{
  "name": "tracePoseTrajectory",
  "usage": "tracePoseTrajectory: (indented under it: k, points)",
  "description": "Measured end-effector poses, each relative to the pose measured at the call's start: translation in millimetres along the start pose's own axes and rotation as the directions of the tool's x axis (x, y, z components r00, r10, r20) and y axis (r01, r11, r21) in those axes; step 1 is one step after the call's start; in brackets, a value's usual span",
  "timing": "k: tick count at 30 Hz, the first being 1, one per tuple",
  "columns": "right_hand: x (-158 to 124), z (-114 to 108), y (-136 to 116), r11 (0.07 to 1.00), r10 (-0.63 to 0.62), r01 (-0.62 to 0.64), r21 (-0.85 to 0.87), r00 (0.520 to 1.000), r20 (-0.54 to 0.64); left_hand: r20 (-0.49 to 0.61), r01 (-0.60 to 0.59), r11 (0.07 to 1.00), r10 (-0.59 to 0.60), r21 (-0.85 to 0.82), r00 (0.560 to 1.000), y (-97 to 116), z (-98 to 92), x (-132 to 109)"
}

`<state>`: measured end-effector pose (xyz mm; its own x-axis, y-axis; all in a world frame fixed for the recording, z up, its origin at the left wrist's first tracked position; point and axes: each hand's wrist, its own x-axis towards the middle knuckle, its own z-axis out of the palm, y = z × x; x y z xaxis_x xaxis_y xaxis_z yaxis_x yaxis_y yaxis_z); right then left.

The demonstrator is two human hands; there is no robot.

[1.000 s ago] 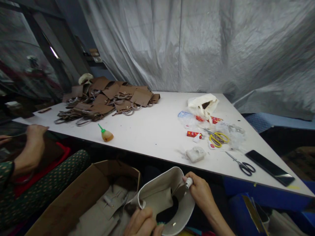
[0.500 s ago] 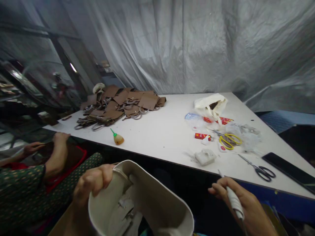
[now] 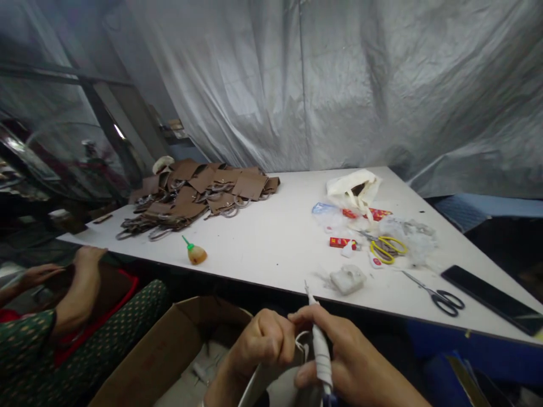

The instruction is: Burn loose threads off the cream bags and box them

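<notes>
Down below the bench (image 3: 275,237) edge, left hand (image 3: 263,345) pinches the pale bag (image 3: 275,393) rim, right hand (image 3: 356,367) grips a white pen tool (image 3: 320,350). With hands that close, a slip could jab fingers.

Smooth white plastic tool (image 3: 321,353) and matt off-white sheet (image 3: 259,387), over a rough brown cardboard box (image 3: 163,339). The desk (image 3: 275,243) is smooth matt white, carrying dull brown pieces (image 3: 203,189), metal-bladed scissors (image 3: 432,291) and a glossy black phone (image 3: 487,297)

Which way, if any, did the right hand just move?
Yes: the right hand moved left, from right of the white lump to below it, joining the left hand.
</notes>
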<state>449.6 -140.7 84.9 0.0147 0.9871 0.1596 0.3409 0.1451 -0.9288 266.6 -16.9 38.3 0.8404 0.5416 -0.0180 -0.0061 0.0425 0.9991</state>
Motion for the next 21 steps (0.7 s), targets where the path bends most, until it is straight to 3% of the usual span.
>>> tracePoseTrajectory:
  k: [4,8,14,21]
  points:
    - [0,2,12,0.999,0.012,-0.011,-0.036,0.999,0.044,0.111,-0.015,0.997,0.023,-0.074,0.994,11,5.2,6]
    - [-2,5,22,0.999,0.037,-0.035,-0.037,0.997,0.068,0.058,-0.100,0.990,0.106,-0.095,0.993,7,5.5,14]
    - [0,7,39,0.998,0.024,-0.024,-0.051,1.000,0.001,-0.028,-0.145,0.964,0.143,-0.221,0.989,-18,5.7,23]
    - [-6,21,68,0.999,0.041,-0.045,-0.020,0.983,-0.179,0.101,-0.055,0.912,0.105,-0.406,0.989,-30,7.2,26]
